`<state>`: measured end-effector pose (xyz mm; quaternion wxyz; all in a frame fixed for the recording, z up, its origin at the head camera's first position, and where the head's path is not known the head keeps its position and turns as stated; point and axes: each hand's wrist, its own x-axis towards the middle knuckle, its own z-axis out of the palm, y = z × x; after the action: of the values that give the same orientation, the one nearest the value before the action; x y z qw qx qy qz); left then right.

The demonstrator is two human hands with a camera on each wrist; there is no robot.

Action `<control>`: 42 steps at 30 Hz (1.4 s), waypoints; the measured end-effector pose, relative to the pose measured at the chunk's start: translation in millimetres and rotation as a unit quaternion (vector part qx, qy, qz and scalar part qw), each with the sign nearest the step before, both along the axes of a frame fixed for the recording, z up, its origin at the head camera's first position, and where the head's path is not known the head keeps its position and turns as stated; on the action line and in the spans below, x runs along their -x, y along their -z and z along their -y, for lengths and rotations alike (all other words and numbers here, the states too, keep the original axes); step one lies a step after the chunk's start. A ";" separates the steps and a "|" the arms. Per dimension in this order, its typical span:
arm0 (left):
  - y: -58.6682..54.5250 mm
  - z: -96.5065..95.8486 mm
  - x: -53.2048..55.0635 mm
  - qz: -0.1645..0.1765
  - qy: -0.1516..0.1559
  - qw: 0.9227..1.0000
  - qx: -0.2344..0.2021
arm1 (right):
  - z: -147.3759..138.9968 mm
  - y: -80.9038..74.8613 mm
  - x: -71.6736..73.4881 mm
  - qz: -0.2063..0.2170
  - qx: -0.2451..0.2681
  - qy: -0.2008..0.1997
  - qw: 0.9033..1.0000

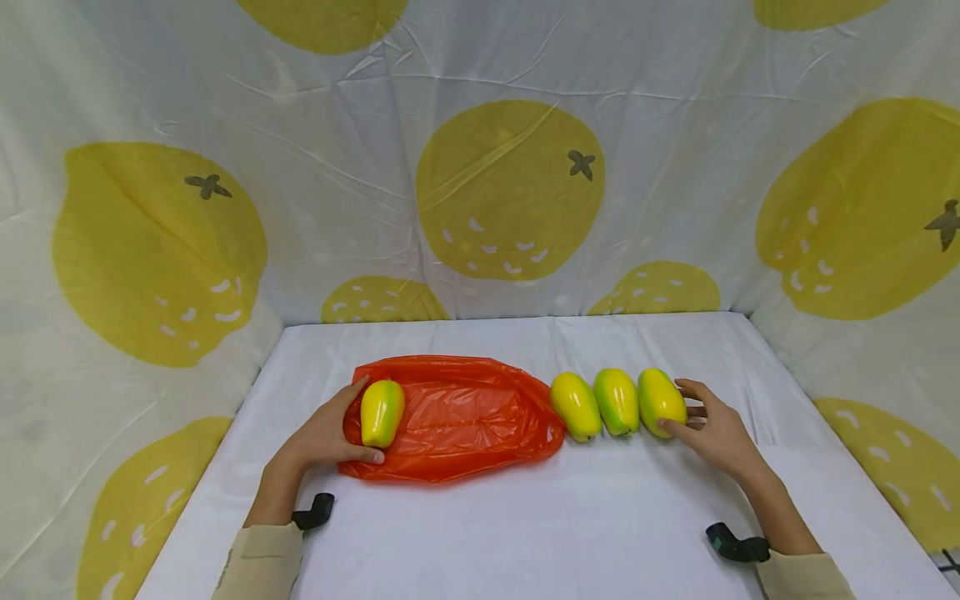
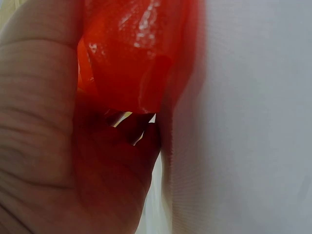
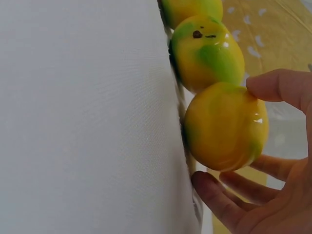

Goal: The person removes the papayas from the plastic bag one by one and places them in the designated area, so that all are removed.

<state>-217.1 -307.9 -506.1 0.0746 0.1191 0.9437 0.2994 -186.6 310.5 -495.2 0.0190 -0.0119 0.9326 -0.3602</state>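
Note:
A yellow-green mango (image 1: 382,414) lies at the left end of an orange-red plastic bag (image 1: 465,417), which is spread flat. My left hand (image 1: 327,427) spans that end of the bag, thumb below the mango and fingers above. The left wrist view shows the red plastic (image 2: 131,58) between thumb and fingers. Three more mangoes stand in a row to the right of the bag. At the right-hand mango (image 1: 662,402), my right hand (image 1: 716,432) touches with its thumb, the other fingers spread loosely around its right side.
The middle mango (image 1: 617,402) stands beside the left one (image 1: 576,406), which sits against the bag's right end. A white cloth (image 1: 525,533) covers the table. Lemon-print curtains (image 1: 510,192) rise at the back and both sides.

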 end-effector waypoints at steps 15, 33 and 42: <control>-2.0 -2.5 -0.7 0.009 -0.009 1.000 -0.006 | 0.5 2.1 -1.2 -0.005 0.002 0.008 1.000; -1.4 -2.5 -0.1 0.009 -0.007 1.000 -0.014 | 4.4 -8.0 1.1 -0.096 0.026 0.027 0.995; 0.3 -0.8 -0.8 0.008 -0.005 1.000 -0.016 | 12.2 -17.3 5.3 -0.119 0.033 0.021 0.992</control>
<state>-216.3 -307.2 -506.4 0.0789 0.1129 0.9387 0.3160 -191.9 298.3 -477.9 -0.1005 -0.0357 0.9160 -0.3867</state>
